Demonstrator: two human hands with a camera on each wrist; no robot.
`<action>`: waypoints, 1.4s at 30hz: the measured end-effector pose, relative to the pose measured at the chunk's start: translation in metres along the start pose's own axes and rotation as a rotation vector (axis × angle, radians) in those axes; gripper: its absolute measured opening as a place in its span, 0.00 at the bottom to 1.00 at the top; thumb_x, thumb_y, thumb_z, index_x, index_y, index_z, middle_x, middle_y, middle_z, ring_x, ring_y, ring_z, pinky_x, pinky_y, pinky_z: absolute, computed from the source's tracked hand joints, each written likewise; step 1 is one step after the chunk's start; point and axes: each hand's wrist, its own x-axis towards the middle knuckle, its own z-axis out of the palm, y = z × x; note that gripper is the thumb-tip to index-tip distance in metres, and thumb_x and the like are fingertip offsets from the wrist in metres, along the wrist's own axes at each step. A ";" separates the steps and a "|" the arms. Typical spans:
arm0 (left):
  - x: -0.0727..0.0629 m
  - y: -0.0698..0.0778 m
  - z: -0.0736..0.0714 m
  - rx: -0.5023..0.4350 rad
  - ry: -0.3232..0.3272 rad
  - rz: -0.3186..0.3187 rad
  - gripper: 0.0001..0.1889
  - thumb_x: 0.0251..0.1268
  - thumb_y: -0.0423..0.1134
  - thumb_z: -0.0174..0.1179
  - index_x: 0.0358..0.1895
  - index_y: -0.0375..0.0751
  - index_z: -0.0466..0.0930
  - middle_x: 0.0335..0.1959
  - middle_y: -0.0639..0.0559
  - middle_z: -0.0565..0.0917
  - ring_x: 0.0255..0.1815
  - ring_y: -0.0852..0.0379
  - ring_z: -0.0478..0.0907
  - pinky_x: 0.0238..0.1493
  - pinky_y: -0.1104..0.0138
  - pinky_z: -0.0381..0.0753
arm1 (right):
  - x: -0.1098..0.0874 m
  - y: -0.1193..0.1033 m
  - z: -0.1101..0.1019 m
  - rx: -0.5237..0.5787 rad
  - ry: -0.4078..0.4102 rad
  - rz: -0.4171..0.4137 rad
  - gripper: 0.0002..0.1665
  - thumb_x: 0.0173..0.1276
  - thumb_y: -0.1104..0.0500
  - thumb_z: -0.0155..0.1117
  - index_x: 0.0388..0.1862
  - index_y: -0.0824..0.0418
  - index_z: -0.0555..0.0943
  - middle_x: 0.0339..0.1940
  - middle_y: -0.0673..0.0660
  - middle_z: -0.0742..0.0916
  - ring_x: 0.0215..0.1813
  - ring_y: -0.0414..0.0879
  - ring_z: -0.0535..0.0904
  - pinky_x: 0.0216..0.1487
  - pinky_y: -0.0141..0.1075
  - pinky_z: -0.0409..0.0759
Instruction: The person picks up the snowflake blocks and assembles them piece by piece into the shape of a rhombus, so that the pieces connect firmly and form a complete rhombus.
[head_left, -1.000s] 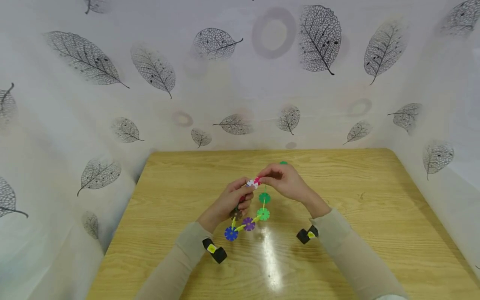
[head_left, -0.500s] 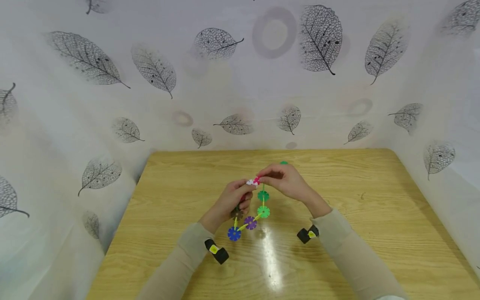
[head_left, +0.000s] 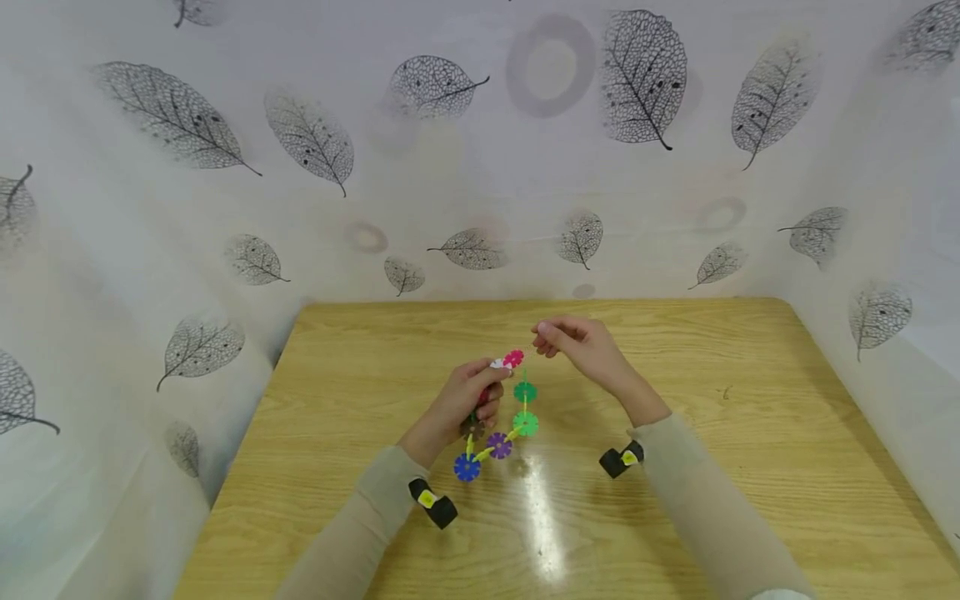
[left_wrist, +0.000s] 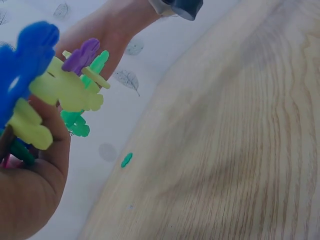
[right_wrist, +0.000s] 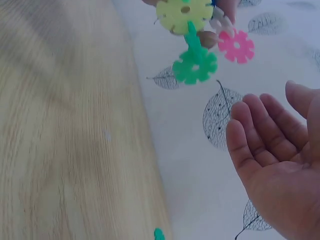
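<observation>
My left hand [head_left: 467, 402] grips a chain of slotted plastic snowflake discs above the table. Between its thumb and fingers is a white disc [head_left: 497, 363], with a pink disc [head_left: 513, 358] joined to it and sticking out at the tip. Below the hand the chain loops down through a blue disc [head_left: 467, 467], a purple disc [head_left: 499, 446], a light green disc [head_left: 527, 424] and a darker green disc [head_left: 525, 392], with yellow discs linking some of them. My right hand [right_wrist: 277, 150] is apart from the chain, holding nothing, its fingers loosely bent.
A single green disc [left_wrist: 127, 160] lies on the wooden table [head_left: 360, 350] near its far edge; in the head view my right hand hides it. A pale leaf-patterned cloth [head_left: 480, 167] hangs behind and at both sides of the table.
My right hand has let go of the pink disc and moved away to the right. The pink disc stays joined to the white one. The hanging chain has swung slightly.
</observation>
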 end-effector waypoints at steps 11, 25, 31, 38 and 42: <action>0.001 -0.002 -0.002 0.072 0.028 0.017 0.12 0.80 0.46 0.55 0.41 0.43 0.81 0.17 0.59 0.71 0.11 0.65 0.66 0.18 0.70 0.78 | 0.009 0.029 -0.016 -0.022 0.108 0.109 0.23 0.83 0.49 0.60 0.58 0.68 0.85 0.48 0.68 0.90 0.43 0.45 0.88 0.50 0.43 0.90; 0.000 -0.002 0.000 0.087 0.037 0.035 0.13 0.79 0.44 0.56 0.34 0.42 0.79 0.16 0.58 0.74 0.16 0.63 0.73 0.23 0.70 0.77 | 0.011 0.055 -0.031 -0.070 0.227 0.249 0.23 0.82 0.52 0.60 0.63 0.70 0.81 0.54 0.69 0.88 0.42 0.39 0.86 0.47 0.37 0.89; 0.001 -0.003 -0.001 0.078 0.028 0.036 0.15 0.80 0.44 0.55 0.35 0.37 0.78 0.16 0.57 0.75 0.18 0.61 0.80 0.23 0.69 0.82 | 0.019 0.073 -0.030 -0.151 0.221 0.295 0.20 0.82 0.56 0.60 0.63 0.69 0.81 0.54 0.69 0.87 0.43 0.43 0.85 0.40 0.28 0.83; 0.001 -0.001 -0.001 0.071 0.043 0.023 0.16 0.80 0.44 0.55 0.32 0.38 0.76 0.19 0.56 0.77 0.23 0.59 0.86 0.23 0.68 0.86 | 0.025 0.084 -0.029 -0.166 0.213 0.334 0.20 0.82 0.56 0.60 0.62 0.68 0.82 0.49 0.68 0.87 0.42 0.49 0.83 0.33 0.29 0.79; 0.001 -0.001 -0.001 0.072 0.065 0.021 0.17 0.80 0.44 0.55 0.29 0.41 0.76 0.21 0.55 0.76 0.23 0.60 0.86 0.22 0.69 0.86 | 0.025 0.085 -0.028 -0.162 0.207 0.349 0.20 0.82 0.55 0.59 0.61 0.68 0.82 0.46 0.67 0.88 0.40 0.50 0.82 0.31 0.30 0.78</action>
